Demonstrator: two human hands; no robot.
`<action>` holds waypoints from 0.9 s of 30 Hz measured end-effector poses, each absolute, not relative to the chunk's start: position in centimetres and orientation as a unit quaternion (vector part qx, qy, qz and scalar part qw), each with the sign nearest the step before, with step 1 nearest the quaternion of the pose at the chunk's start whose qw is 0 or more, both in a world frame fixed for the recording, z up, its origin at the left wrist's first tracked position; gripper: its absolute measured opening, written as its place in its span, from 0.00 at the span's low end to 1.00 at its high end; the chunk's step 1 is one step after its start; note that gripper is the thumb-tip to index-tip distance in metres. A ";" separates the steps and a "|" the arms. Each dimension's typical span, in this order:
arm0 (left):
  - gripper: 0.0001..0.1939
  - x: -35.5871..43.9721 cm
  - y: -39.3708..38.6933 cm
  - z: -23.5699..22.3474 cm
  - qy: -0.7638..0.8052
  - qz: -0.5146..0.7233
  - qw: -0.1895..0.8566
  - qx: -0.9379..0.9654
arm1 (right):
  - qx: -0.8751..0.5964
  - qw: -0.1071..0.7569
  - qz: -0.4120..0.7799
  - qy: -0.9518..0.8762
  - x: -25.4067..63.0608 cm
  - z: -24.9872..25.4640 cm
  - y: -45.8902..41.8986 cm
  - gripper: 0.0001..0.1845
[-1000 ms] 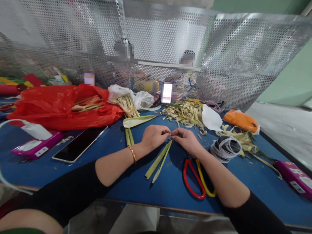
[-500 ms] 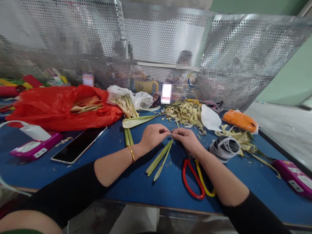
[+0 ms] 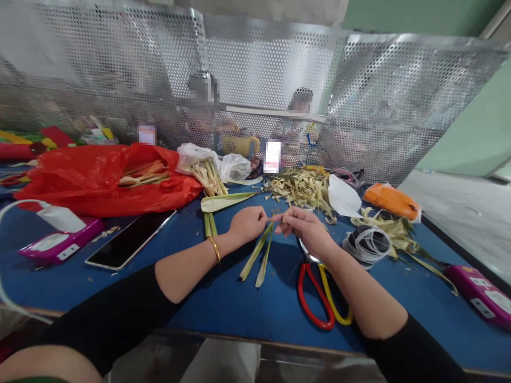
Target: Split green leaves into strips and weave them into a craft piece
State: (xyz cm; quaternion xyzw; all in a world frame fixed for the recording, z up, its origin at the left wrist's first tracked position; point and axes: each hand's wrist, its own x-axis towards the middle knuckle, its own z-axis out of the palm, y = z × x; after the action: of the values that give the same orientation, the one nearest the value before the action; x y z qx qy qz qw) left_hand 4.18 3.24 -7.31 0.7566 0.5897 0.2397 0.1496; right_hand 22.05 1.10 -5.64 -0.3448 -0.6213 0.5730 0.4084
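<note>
Near the middle of the table, my left hand (image 3: 248,223) is closed in a pinch on the top of a small bunch of pale green corn husk strips (image 3: 255,258). The strips' lower ends fan out toward me. My right hand (image 3: 301,229) is right beside it, one finger stretched across to the left fingertips and the others curled. Whatever its curled fingers hold is too small to make out. Under my right wrist lie scissors (image 3: 317,298) with one red and one yellow handle. A spool of white cord (image 3: 368,244) stands right of that wrist.
A heap of husk scraps (image 3: 301,189) lies behind my hands. Farther left are a red plastic bag (image 3: 80,178), a phone (image 3: 131,239) and a purple power strip (image 3: 64,242). An orange packet (image 3: 393,201) is at the right. A perforated metal screen (image 3: 263,64) closes off the back.
My right hand has loosened from the shared pinch and turned, with one finger now stretched toward my left hand. The husk strips have shifted slightly left at their top.
</note>
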 end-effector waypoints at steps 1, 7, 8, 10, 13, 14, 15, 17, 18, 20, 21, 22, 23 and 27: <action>0.10 4.2 3.3 -7.4 0.586 0.244 0.160 0.756 | -0.339 0.398 0.588 -0.617 21.9 -5.7 1.0 0.09; 0.09 4.5 3.3 -7.3 0.538 0.393 0.425 0.613 | -0.382 0.396 0.474 -0.687 22.0 -6.6 1.6 0.10; 0.08 4.6 3.2 -7.2 0.519 0.418 0.481 0.570 | -0.391 0.388 0.461 -0.696 22.0 -6.7 1.8 0.10; 0.08 4.8 3.1 -7.0 0.475 0.443 0.570 0.503 | -0.406 0.372 0.437 -0.711 22.1 -6.9 1.9 0.09; 0.09 5.1 2.9 -6.9 0.426 0.434 0.647 0.459 | -0.427 0.349 0.401 -0.731 22.1 -7.1 1.9 0.07; 0.09 5.2 2.9 -7.0 0.420 0.432 0.656 0.454 | -0.435 0.342 0.391 -0.735 22.1 -7.1 1.9 0.07; 0.09 5.3 2.8 -7.0 0.423 0.430 0.653 0.457 | -0.441 0.335 0.382 -0.740 22.0 -7.1 1.8 0.07; 0.09 5.5 2.8 -7.2 0.447 0.428 0.617 0.485 | -0.448 0.319 0.360 -0.754 21.8 -7.0 1.7 0.07; 0.10 5.6 2.7 -7.2 0.460 0.427 0.597 0.499 | -0.449 0.313 0.349 -0.760 21.7 -7.0 1.6 0.08; 0.11 5.7 2.7 -7.4 0.489 0.422 0.563 0.516 | -0.452 0.309 0.332 -0.768 21.6 -7.2 1.6 0.08; 0.11 5.8 2.6 -7.5 0.503 0.417 0.550 0.520 | -0.454 0.311 0.329 -0.767 21.5 -7.3 1.6 0.08; 0.11 5.8 2.6 -7.5 0.514 0.411 0.540 0.525 | -0.458 0.315 0.329 -0.764 21.5 -7.4 1.7 0.08; 0.10 5.7 2.6 -7.6 0.522 0.406 0.530 0.531 | -0.462 0.320 0.329 -0.759 21.5 -7.6 1.7 0.07; 0.10 5.4 2.4 -7.5 0.521 0.410 0.423 0.618 | -0.467 0.334 0.351 -0.740 21.5 -8.0 1.9 0.04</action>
State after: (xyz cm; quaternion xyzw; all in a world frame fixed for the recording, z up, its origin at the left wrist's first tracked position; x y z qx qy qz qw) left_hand 5.43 2.37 -7.53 0.6182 0.5205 0.4101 0.4228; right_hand 21.51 1.93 -8.04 -0.4671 -0.7397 0.3512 0.3337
